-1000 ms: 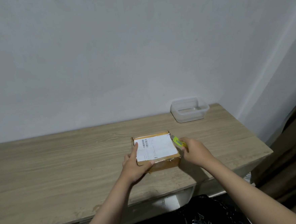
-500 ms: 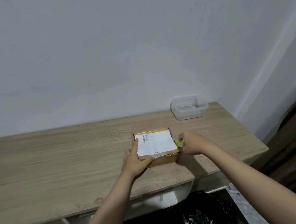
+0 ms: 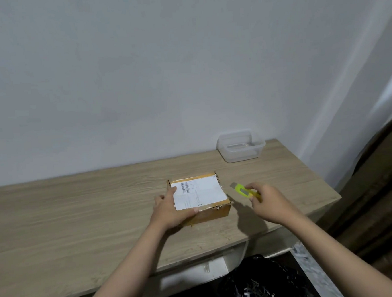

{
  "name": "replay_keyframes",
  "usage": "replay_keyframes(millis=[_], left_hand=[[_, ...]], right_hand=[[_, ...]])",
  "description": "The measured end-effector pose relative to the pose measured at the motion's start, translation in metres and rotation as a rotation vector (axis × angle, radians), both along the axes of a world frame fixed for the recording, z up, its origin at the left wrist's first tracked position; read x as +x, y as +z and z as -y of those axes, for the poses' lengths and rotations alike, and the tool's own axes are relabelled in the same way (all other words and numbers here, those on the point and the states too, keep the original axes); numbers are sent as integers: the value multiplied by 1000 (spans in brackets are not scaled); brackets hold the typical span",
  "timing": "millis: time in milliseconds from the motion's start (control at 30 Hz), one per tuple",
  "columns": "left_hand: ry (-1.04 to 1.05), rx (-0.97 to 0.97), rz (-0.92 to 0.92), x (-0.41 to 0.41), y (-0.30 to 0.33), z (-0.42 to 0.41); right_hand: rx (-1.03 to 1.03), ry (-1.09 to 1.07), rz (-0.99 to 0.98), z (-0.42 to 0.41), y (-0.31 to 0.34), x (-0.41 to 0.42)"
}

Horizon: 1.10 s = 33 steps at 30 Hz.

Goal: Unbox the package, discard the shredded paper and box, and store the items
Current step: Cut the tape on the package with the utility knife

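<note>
A small cardboard box (image 3: 214,213) with a white shipping label on top lies flat near the middle of the wooden table (image 3: 79,216). My left hand (image 3: 171,209) grips its near left corner, thumb on the label. My right hand (image 3: 269,201) holds a yellow-green utility knife (image 3: 244,190) a short way to the right of the box, blade end pointing up and left, clear of the cardboard. The box is closed; a torn tape edge shows along its near top edge.
A clear plastic container (image 3: 241,146) stands at the table's back right, by the wall. Below the table's front edge sits a black bin bag (image 3: 260,283) with shredded paper in it. A dark curtain (image 3: 383,181) hangs at the right.
My right hand has pulled the knife away from the box's right side and now holds it apart from the cardboard. My left hand has stayed on the box.
</note>
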<state>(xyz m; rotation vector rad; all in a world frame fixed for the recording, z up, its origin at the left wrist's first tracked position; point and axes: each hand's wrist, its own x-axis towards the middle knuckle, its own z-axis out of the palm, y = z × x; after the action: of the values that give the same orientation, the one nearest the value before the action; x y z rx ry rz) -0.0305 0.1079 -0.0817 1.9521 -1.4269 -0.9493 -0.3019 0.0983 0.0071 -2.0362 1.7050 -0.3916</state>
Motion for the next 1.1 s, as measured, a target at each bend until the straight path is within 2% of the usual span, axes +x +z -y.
replay_keyframes(millis=[100,267,400,467,633,733,867,1100], left_hand=[[-34,-42,36,12,10,16],[-133,-22,-39,30,8,43],[-143,-88,-75,34,-4,48],[-99,-109,-95,39,-28,51],[71,-120,-20,0,-9,-2],[87,-164,47,-13,-13,-24],[5,-205,-36,-15,-22,-41],[-189,-176,-69,-5,-22,-37]], right_hand=[[-19,10,66,-7,-7,-3],[-43,44,134,-16,-14,-6],[-48,36,180,-17,-19,-9],[-50,16,199,-16,-23,-10],[-60,-36,266,-17,-33,-6],[-55,-37,286,-20,-37,-1],[-47,-60,288,-23,-40,0],[-27,-143,253,-16,-45,5]])
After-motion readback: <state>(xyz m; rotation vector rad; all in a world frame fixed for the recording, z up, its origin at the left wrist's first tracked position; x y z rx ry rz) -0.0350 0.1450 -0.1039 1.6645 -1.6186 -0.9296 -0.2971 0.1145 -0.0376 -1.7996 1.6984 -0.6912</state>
